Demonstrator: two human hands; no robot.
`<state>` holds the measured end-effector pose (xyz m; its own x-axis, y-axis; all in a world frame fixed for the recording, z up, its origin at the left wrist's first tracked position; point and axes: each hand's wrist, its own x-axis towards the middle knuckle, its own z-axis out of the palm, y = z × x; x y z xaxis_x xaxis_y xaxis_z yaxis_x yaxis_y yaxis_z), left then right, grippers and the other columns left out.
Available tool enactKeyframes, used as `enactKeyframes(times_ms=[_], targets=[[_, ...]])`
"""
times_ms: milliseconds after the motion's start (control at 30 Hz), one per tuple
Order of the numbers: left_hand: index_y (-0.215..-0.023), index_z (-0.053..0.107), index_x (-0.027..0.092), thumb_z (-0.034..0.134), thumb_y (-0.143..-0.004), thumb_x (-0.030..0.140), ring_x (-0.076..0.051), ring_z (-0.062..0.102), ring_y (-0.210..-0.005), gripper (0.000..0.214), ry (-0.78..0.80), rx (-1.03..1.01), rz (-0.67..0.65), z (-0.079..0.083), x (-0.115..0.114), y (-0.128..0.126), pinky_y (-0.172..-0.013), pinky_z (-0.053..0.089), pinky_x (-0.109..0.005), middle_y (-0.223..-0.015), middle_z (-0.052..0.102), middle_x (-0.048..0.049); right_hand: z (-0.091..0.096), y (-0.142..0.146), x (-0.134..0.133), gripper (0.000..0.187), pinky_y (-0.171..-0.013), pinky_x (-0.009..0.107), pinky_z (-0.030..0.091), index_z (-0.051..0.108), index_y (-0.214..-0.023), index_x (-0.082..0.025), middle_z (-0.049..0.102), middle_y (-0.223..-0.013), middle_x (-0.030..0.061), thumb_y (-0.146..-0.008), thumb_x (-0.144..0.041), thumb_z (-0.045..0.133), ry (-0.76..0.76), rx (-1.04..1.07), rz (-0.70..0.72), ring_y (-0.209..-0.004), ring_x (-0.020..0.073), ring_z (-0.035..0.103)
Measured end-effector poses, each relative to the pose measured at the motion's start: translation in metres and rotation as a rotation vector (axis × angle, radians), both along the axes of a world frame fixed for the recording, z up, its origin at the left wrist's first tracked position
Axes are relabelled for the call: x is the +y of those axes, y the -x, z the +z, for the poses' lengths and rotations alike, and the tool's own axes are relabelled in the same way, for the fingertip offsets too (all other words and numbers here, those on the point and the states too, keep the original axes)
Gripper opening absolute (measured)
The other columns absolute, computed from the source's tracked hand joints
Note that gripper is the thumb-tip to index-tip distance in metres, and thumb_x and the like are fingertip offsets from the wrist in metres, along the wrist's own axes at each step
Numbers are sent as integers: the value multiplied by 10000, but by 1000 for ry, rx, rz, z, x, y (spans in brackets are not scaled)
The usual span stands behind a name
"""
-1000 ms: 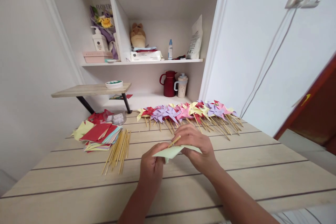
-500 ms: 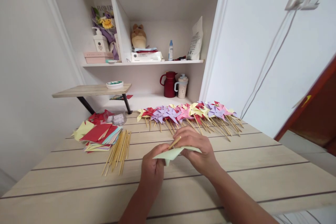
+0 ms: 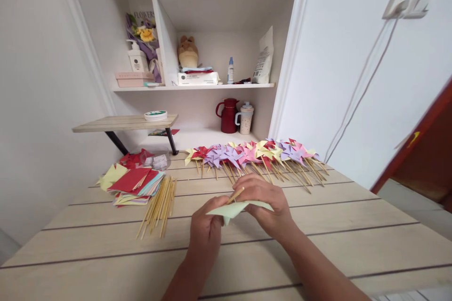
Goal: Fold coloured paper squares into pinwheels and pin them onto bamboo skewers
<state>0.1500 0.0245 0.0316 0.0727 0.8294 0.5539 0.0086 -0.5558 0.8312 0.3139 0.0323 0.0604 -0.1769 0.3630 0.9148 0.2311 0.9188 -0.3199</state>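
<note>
Both my hands meet over the middle of the wooden table (image 3: 318, 240). My left hand (image 3: 206, 228) is closed on a pale green folded paper piece (image 3: 231, 209) and a thin wooden stick (image 3: 235, 194) that pokes up through it. My right hand (image 3: 266, 202) pinches the same paper from the right, fingers curled over its top. A row of finished paper pinwheels (image 3: 254, 153) in red, purple, pink and yellow lies further back.
To the left lie a stack of coloured paper squares (image 3: 132, 181) and a bundle of wooden sticks (image 3: 158, 204). A small clear bag (image 3: 157, 160) sits behind them. A low wooden riser (image 3: 123, 122), a red jug (image 3: 228, 115) and a cup (image 3: 245, 117) stand at the back.
My hands stay in the same grip on the green paper and stick. The view has tilted slightly, so everything sits a little lower in the picture.
</note>
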Motion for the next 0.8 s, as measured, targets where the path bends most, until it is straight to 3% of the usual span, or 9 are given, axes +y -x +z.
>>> enactKeyframes(times_ms=[200, 800], targets=[[-888, 770, 205, 520, -872, 315, -129, 471, -536, 273, 26, -3, 4, -2, 0, -1, -545, 362, -240, -649, 640, -8, 5, 2, -2, 100, -755, 406, 572, 744, -929, -233, 737, -804, 69, -921, -268, 651, -28, -20, -4, -829, 226, 675], [-908, 750, 206, 520, -899, 295, -152, 596, -624, 247, -117, 21, 5, -5, 4, 2, -607, 446, -251, -741, 704, -18, 1, 0, -1, 80, -784, 406, 553, 741, -938, -205, 728, -823, 74, -901, -196, 670, 6, -6, 49, -849, 221, 657]])
